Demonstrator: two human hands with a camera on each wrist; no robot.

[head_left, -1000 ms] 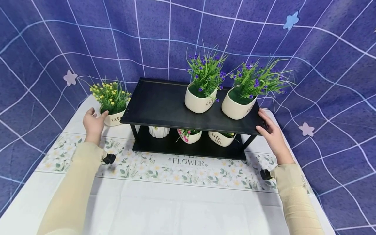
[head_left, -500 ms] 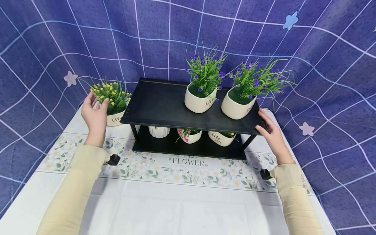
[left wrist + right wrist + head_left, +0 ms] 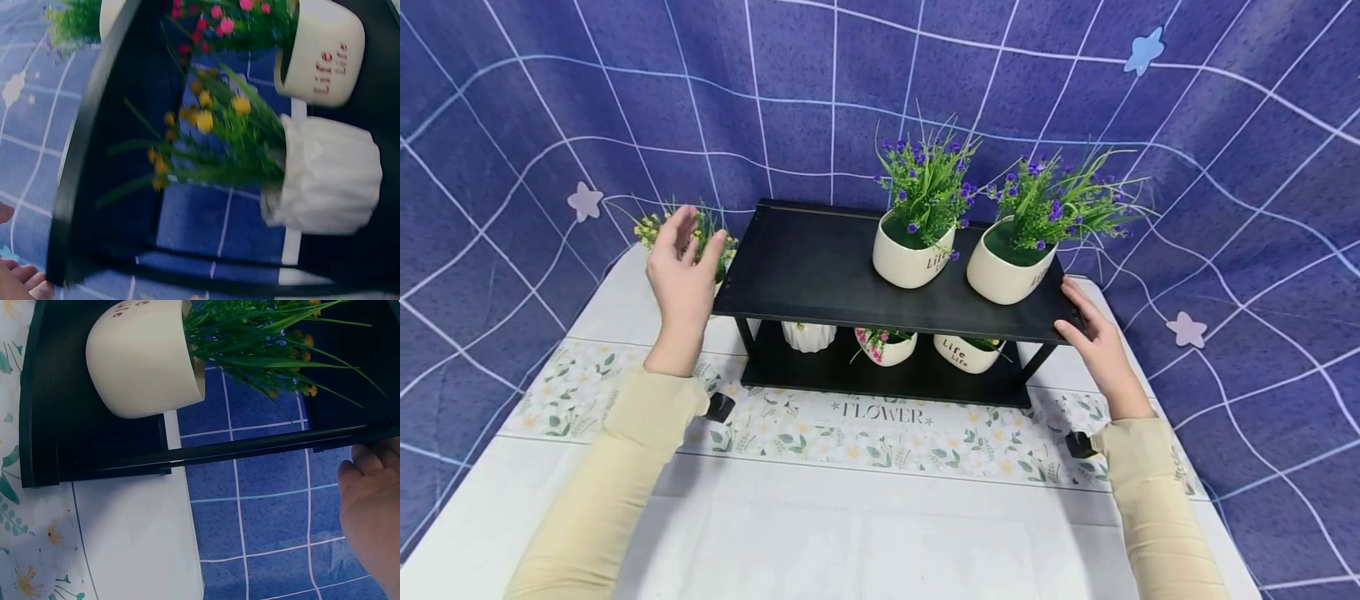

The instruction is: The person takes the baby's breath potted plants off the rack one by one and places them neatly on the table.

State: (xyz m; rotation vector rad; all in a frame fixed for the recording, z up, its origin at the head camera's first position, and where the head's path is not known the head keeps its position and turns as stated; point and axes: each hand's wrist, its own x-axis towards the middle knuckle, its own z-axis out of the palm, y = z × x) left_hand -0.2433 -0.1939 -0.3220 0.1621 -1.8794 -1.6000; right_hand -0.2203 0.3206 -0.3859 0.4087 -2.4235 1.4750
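Note:
A black two-tier shelf (image 3: 820, 262) stands on the table. My right hand (image 3: 1096, 346) holds the right end of its top board, thumb over the front corner and fingers along the side edge. In the right wrist view some of those fingers (image 3: 369, 459) bend in at the board's edge. My left hand (image 3: 683, 279) is raised at the shelf's left end, fingers spread and holding nothing. Behind it, partly hidden, is a pot of yellow flowers (image 3: 647, 227). Two white pots of purple flowers, a left one (image 3: 902, 260) and a right one (image 3: 1003, 279), stand on the top board.
On the lower tier stand a ribbed white vase (image 3: 334, 175) with yellow flowers, a pot with pink flowers (image 3: 891, 352) and a "Life" pot (image 3: 962, 354). A flower-print runner (image 3: 850, 446) crosses the white table (image 3: 865, 533). A blue curtain (image 3: 820, 75) hangs behind.
My left hand has risen from beside the yellow-flower pot and moved right, toward the shelf's left end, now covering much of that pot. My right hand keeps its place on the shelf.

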